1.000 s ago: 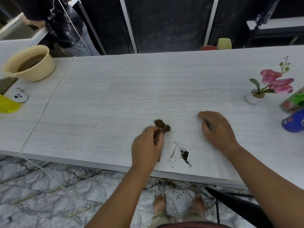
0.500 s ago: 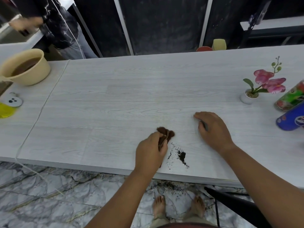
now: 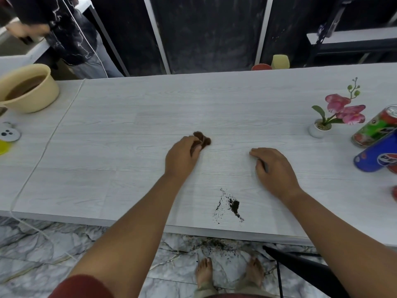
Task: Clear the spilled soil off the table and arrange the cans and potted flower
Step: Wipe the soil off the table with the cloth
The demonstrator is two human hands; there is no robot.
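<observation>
A small patch of dark soil lies near the front edge of the white wood-grain table. My left hand is shut on a small brown cloth, well behind the soil and to its left. My right hand rests palm down on the table, fingers loosely curled, holding nothing. At the far right stand a white pot with a pink flower, a green and red can and a blue Pepsi can. A red object is cut off by the right edge.
A beige bowl of brown liquid stands at the back left, with a round white item and a yellow item near it. Soil lies on the marble floor by my bare feet. A black chair stands right. Another person stands beyond the table.
My left hand with the brown cloth has moved away from the soil patch, toward the back of the table. My right hand has stayed flat on the table.
</observation>
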